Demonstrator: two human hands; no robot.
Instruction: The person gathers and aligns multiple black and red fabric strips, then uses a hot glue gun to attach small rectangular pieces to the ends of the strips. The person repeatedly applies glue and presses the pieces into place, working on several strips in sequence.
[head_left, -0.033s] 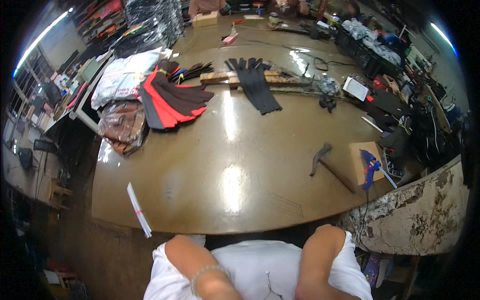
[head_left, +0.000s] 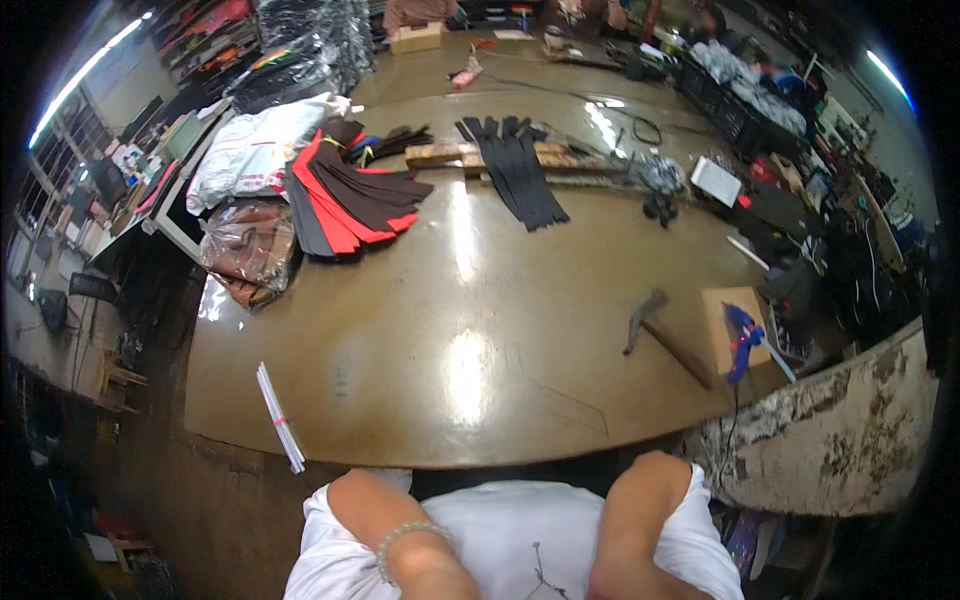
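1. Bracelet (head_left: 412, 527) of pale beads around the wrist of left hand (head_left: 440, 582), blurred and cut off at the lower edge, in front of white shirt (head_left: 520, 510). Cannot tell whether apart, together or clamped on anything.
2. Right hand (head_left: 645, 585) likewise low, blurred and cut off; cannot tell how closed, or on what.
3. Nearest on the left: bundle of white sticks (head_left: 280, 418), banded in pink, lying at the near edge of brown table (head_left: 560, 290).
4. Nearest on the right: hammer (head_left: 680, 357) lying flat, handle slanting toward the near right corner.
5. Just beside it: blue glue gun (head_left: 741, 348) resting on brown cardboard (head_left: 715, 310).
6. Farther off: black strips (head_left: 520, 185) draped over wooden plank (head_left: 430, 156); to their left, fanned brown and red strips (head_left: 370, 195), beside white sack (head_left: 240, 155) and clear plastic bag (head_left: 245, 260) with brown contents.
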